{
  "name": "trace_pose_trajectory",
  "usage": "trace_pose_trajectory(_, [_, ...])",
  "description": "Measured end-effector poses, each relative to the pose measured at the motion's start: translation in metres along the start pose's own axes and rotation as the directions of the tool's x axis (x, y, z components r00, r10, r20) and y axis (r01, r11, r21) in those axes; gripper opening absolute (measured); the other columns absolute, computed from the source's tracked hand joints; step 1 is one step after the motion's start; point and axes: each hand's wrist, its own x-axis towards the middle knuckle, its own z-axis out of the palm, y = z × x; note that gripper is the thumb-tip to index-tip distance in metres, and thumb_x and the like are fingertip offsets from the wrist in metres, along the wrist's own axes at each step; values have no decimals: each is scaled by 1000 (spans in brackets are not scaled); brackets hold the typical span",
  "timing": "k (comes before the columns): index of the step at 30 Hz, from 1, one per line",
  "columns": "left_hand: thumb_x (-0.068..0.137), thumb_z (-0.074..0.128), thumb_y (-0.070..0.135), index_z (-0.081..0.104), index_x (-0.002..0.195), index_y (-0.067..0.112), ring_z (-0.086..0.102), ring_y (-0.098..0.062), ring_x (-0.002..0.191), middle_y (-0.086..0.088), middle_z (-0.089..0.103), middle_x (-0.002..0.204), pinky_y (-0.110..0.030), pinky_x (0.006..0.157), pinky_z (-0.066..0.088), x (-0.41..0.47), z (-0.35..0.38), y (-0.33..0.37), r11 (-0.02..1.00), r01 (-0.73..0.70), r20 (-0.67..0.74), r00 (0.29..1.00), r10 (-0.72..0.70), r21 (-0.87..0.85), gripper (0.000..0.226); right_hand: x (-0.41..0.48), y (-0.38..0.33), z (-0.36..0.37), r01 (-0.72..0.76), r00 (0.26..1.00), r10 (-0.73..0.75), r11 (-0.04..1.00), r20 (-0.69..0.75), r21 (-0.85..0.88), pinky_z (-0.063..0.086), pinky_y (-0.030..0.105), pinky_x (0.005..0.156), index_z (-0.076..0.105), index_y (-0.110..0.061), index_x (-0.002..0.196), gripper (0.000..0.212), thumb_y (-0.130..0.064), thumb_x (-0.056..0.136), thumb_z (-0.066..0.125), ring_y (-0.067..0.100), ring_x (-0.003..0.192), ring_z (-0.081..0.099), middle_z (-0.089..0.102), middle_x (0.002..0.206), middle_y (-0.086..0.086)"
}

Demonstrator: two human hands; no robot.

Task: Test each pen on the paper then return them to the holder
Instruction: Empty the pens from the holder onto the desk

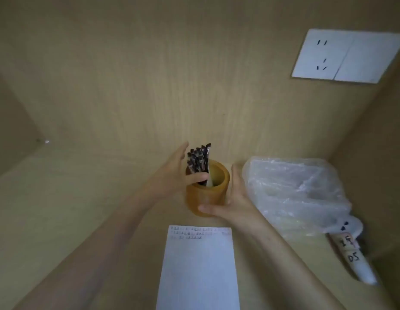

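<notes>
A round wooden pen holder (205,198) stands at the back of the desk, just beyond a white sheet of paper (199,269) with a few lines of small marks along its top edge. Several dark pens (198,159) stand bunched at the holder's left side. My left hand (174,173) reaches in from the left, with its fingers behind the bunch and its thumb across the front of the pens at the rim. My right hand (234,202) holds the holder from the right, thumb on the front wall and fingers behind it.
A crumpled clear plastic bag (293,193) lies right of the holder, close to my right hand. A white tube with handwritten numbers (355,258) lies at the far right. Wooden walls enclose the desk at the back and sides, with a white wall socket (346,57) at the upper right.
</notes>
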Motion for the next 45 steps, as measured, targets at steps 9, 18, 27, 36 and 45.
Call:
trace_pose_trajectory(9, [78,72,14,21,144,14,38,-2,119,3,44,131,-16,97,32,0,5,-17,976,-111,-4,994,112,-188,83,10,10,31,146,969,-101,970,-225,193,44,28,98,29,-27,135,109,-32,48,95,6,117,51,51,128,-8])
trace_pose_trajectory(18, [74,76,18,9,147,14,38,-10,128,-4,33,147,-22,104,30,-15,-10,-35,951,-64,-8,998,64,-302,100,2,-3,31,205,945,-186,978,-267,46,44,38,103,32,-29,135,110,-19,46,94,16,122,49,48,131,-3])
trace_pose_trajectory(27, [70,72,-10,2,146,24,50,9,99,18,32,128,-4,68,46,-78,4,-83,925,-56,110,988,105,-375,109,-42,-20,24,341,885,-460,542,68,-768,32,37,102,32,-23,144,106,-42,55,85,22,120,41,43,133,4])
trace_pose_trajectory(36, [49,85,42,25,140,30,35,-1,122,12,29,136,-22,101,35,-104,5,-132,993,-105,-9,994,106,45,109,-64,-22,40,394,808,-546,224,221,-891,20,41,112,43,-19,140,85,-6,64,79,28,122,47,52,129,12])
trace_pose_trajectory(45, [60,69,65,0,144,38,2,-1,138,22,1,149,-29,113,10,-105,13,-133,868,-325,69,944,324,375,111,-65,-43,17,364,787,-558,76,263,-928,21,45,115,45,-15,139,93,2,55,80,35,123,50,53,130,18])
